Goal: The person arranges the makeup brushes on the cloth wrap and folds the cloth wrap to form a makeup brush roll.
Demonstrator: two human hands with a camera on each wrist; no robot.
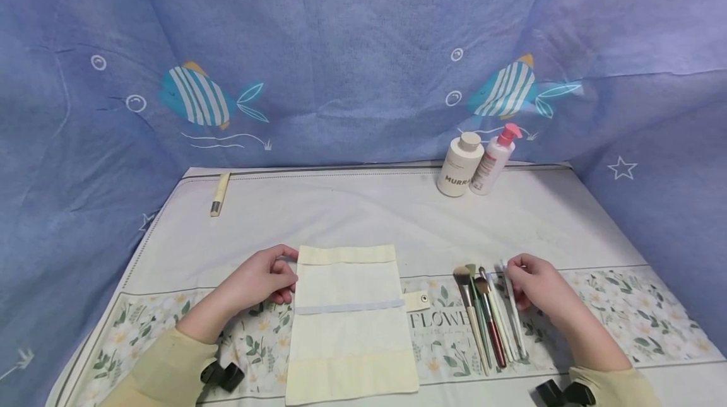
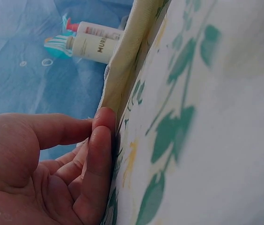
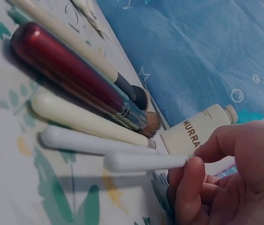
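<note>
A pale yellow cloth brush roll (image 1: 348, 339) lies unfolded in the middle, with a grey band across it and a snap tab (image 1: 418, 300) on its right. At its left edge is my left hand (image 1: 262, 279); the left wrist view shows thumb and forefinger pinching the cloth edge (image 2: 122, 70). My right hand (image 1: 538, 286) pinches a white-handled brush (image 3: 146, 161) near its far end, with the handle raised slightly off the cloth. Beside it lie several makeup brushes, among them a red-handled brush (image 1: 494, 326), a beige-handled brush (image 1: 474, 326) and a cream-handled brush (image 3: 85, 117).
At the back right stand a white bottle (image 1: 459, 167) and a pump bottle (image 1: 491, 164) with a pink top. A small cream stick-like item (image 1: 220, 194) lies at the back left. Blue fish-print fabric (image 1: 363, 66) hangs behind the table.
</note>
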